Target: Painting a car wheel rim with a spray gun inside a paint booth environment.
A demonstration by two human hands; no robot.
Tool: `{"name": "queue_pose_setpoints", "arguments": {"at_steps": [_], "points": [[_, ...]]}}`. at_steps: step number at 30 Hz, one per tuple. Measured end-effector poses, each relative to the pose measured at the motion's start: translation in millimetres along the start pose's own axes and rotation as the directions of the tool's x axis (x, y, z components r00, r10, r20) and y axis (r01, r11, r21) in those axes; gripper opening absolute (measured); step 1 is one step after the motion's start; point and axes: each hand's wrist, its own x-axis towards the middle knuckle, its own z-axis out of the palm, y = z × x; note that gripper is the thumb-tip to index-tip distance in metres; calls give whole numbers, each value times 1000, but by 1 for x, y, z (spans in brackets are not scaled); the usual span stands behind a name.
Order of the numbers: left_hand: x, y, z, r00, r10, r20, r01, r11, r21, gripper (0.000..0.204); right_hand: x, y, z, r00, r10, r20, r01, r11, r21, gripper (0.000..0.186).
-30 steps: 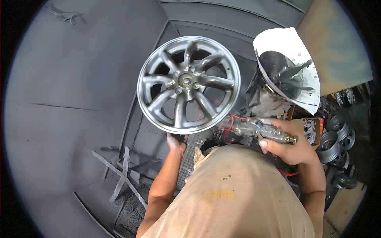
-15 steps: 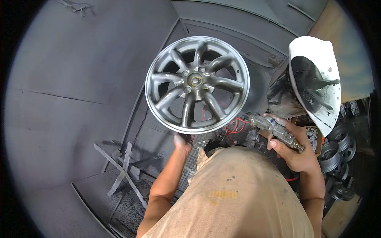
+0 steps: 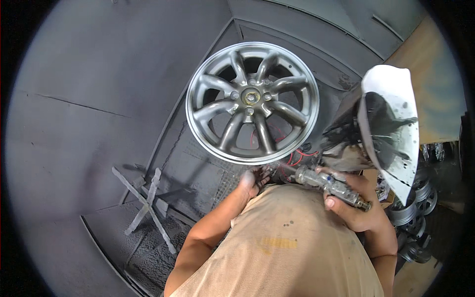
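Note:
A silver multi-spoke car wheel rim faces up in front of me, with a bolt at its hub. What holds it up is hidden beneath it. My right hand is wrapped round a paint-stained metal spray gun, its nozzle end pointing left, just below the rim's near right side. My left hand is below the rim's near edge, apart from it in the picture, with its palm turned up and its fingers loosely apart. Nothing shows in it.
A black-splashed white sheet flares from a dark stained container at the right. Further right, several more wheel rims are stacked. A red hose runs beneath the rim. A grey cross-shaped stand is at left, near the grey wall.
The wheel rim has turned, its spokes and bolt holes now at other angles. My left hand has come out from under its edge, to the right. The spray gun has moved left and nearer me.

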Motion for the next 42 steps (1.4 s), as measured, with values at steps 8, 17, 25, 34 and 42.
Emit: {"name": "queue_pose_setpoints", "arguments": {"at_steps": [8,17,25,34,42], "points": [[24,60,-42,962,251,-111,-250,968,23,41,-3,0,-23,958,81,-274,-64,996,70,52],[30,95,-13,950,265,-162,-254,963,87,30,28,-13,-38,991,131,12,-130,989,-71,49],[19,22,24,993,111,-41,-105,986,132,24,11,26,-51,963,-48,-266,32,997,-64,58],[53,11,16,1000,21,12,-22,994,111,25,13,10,-65,991,104,-86,-111,990,-82,46],[58,74,11,904,374,-208,-377,926,24,28,23,26,-80,970,29,-241,-40,998,-40,59]]}}
